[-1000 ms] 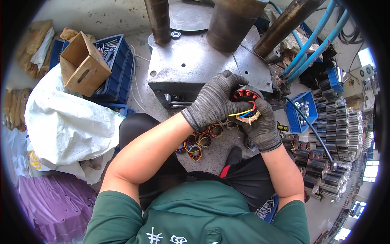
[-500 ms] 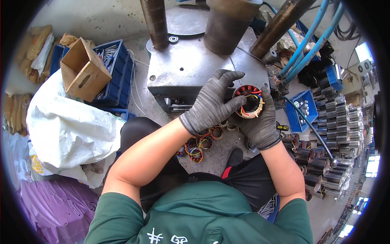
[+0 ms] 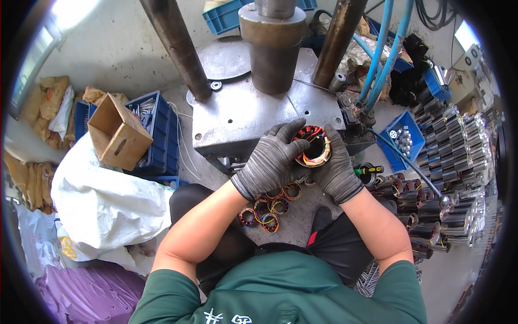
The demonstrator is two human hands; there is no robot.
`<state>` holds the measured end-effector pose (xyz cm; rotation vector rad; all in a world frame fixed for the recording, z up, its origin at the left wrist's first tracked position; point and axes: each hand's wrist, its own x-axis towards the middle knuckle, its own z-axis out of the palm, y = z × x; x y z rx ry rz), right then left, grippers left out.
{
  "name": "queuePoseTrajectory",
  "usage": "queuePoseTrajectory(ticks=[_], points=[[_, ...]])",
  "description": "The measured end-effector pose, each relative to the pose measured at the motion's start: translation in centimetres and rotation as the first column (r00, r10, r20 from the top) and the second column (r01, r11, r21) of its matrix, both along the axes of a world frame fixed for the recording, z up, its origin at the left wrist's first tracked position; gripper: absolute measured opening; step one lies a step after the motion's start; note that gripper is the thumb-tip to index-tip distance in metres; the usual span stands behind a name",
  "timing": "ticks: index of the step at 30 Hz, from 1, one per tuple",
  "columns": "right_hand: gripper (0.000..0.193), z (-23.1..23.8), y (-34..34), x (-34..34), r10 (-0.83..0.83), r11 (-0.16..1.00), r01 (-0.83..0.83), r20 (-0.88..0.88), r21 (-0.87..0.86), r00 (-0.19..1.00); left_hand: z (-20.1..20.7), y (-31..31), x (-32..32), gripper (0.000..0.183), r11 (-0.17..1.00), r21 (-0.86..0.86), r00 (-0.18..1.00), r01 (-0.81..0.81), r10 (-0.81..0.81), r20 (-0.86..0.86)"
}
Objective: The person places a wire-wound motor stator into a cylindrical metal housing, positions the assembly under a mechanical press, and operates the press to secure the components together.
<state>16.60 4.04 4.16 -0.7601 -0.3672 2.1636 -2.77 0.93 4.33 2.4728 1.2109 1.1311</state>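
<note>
Grey floor (image 3: 295,220) under wire-wound rings (image 3: 271,207), steel press table (image 3: 245,108), small metal ring (image 3: 216,86) atop

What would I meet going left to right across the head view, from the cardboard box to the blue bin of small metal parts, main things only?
Cardboard box, gloved left hand, wire-wound ring, gloved right hand, blue bin of small metal parts.

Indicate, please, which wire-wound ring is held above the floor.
The ring between left hand and right hand; the loose rings below lie on the floor.
</note>
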Motion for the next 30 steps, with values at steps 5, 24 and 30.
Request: queuePoseTrajectory(ticks=[5, 24, 30], points=[[0.046, -1.3, 0.4, 0.6, 0.049, 0.997, -0.052, 0.041, 0.052, 0.998, 0.8, -0.2, 0.4, 0.064, 1.000, -0.018, 0.997, -0.021, 0.020, -0.069], [0.057, 1.4, 2.7, 1.6, -0.069, 0.998, 0.069, 0.014, 0.002, 0.998, 16.5, 8.4, -1.1, 0.064, 0.916, 0.388, 0.988, -0.103, 0.139, -0.065], [0.047, 3.0, 1.3, -1.5, 0.051, 0.993, -0.051, 0.001, 0.107, 0.999, 24.3, 21.0, -8.9, 0.045, 0.965, 0.040, 0.903, -0.259, 0.227, 0.366]])
